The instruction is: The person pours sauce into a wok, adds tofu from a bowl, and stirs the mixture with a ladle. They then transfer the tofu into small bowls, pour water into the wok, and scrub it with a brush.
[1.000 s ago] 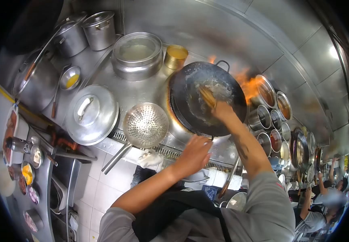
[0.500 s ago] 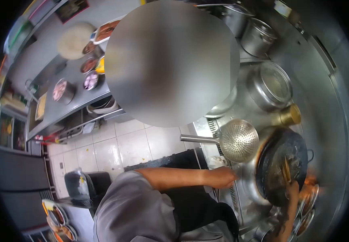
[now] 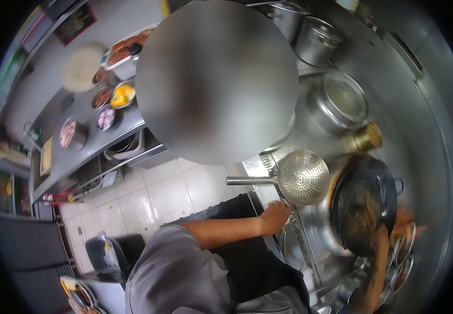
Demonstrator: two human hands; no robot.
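Observation:
My left hand (image 3: 274, 217) is at the stove's front edge, below the handle of a large perforated strainer (image 3: 304, 178). Its fingers are curled, and what they hold, if anything, is hidden. Over the right part of a dark wok (image 3: 355, 183), my right hand (image 3: 380, 236) is closed round the end of a brownish utensil (image 3: 369, 210), which reaches down into the wok and is blurred. Liquid seems to lie in the wok's bottom.
A golden can (image 3: 368, 137), a wide metal pot (image 3: 344, 102) and a lidded pot (image 3: 318, 42) stand beyond the wok. Several bowls (image 3: 403, 272) are at the lower right. A counter (image 3: 93, 128) with food containers is at left. A grey blur covers the top middle.
My left hand has moved left and up, off the stove top to its edge. My right hand has shifted slightly upward with the utensil. The whole view has shifted a little.

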